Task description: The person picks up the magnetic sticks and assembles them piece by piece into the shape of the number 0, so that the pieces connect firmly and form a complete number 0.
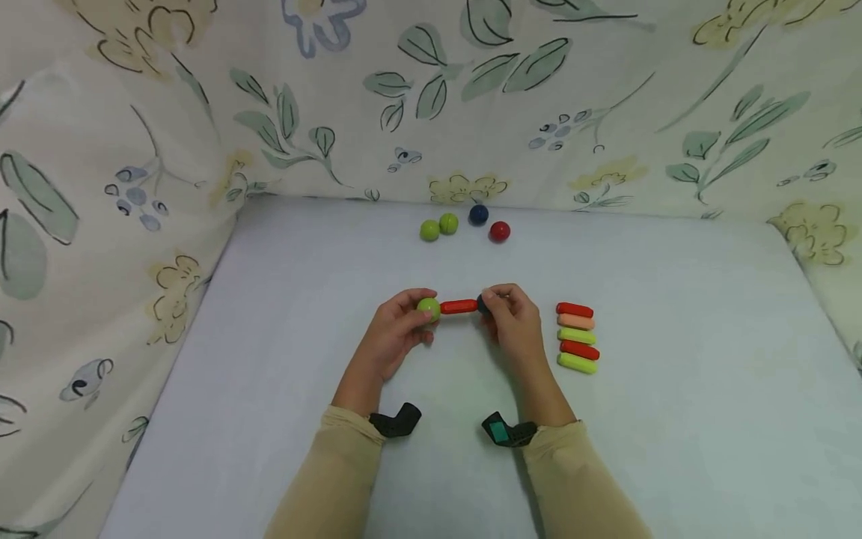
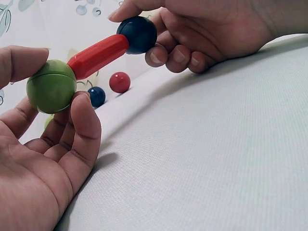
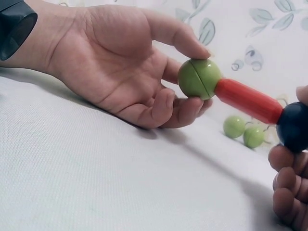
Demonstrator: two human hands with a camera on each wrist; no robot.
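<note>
A red rod (image 1: 459,307) joins a green ball (image 2: 52,86) at one end and a dark blue ball (image 2: 137,35) at the other. My left hand (image 1: 399,329) pinches the green ball between thumb and fingers. On the opposite end, my right hand (image 1: 517,323) grips the dark blue ball, which its fingers partly hide in the head view. The joined piece is held above the white table, tilted in both wrist views. In the right wrist view, the rod's ends meet both balls.
Two green balls (image 1: 439,227), a dark blue ball (image 1: 479,215) and a red ball (image 1: 500,231) lie at the table's back. Several short rods (image 1: 577,335), red, peach and yellow-green, are lined up right of my right hand. A floral cloth (image 1: 471,112) hangs behind the white table (image 1: 673,419).
</note>
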